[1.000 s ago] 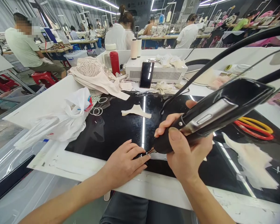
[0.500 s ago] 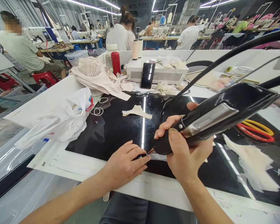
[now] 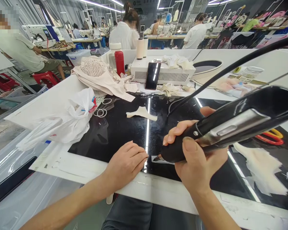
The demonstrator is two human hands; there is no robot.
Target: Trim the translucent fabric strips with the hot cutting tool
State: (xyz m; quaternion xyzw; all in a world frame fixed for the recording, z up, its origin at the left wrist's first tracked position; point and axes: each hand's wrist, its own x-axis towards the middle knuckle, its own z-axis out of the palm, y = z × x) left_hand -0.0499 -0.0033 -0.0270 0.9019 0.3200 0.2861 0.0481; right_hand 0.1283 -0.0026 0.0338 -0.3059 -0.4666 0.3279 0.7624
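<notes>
My right hand (image 3: pixel 196 156) is wrapped round a black handheld tool (image 3: pixel 230 121) with a metal lever and a cable. The tool's pointed tip rests at a small pale strip (image 3: pixel 162 159) lying on the glossy black mat (image 3: pixel 124 137). Left of the strip, my left hand (image 3: pixel 128 163) lies at the mat's front edge, fingers bent and close together; whether anything is under the fingertips is hidden. A cream fabric piece (image 3: pixel 142 112) lies flat farther back. More cream pieces (image 3: pixel 264 169) are spread at the right.
A white plastic bag (image 3: pixel 74 118) and cream garments (image 3: pixel 98 76) sit at the left. A phone (image 3: pixel 153 76) leans on a white vented box (image 3: pixel 175 75). Red and yellow rings (image 3: pixel 271 138) lie behind my right hand. People sit at machines beyond.
My right hand and the tool have shifted right. My left fingertips have moved slightly left, away from the tool's tip, and more of the pale strip shows.
</notes>
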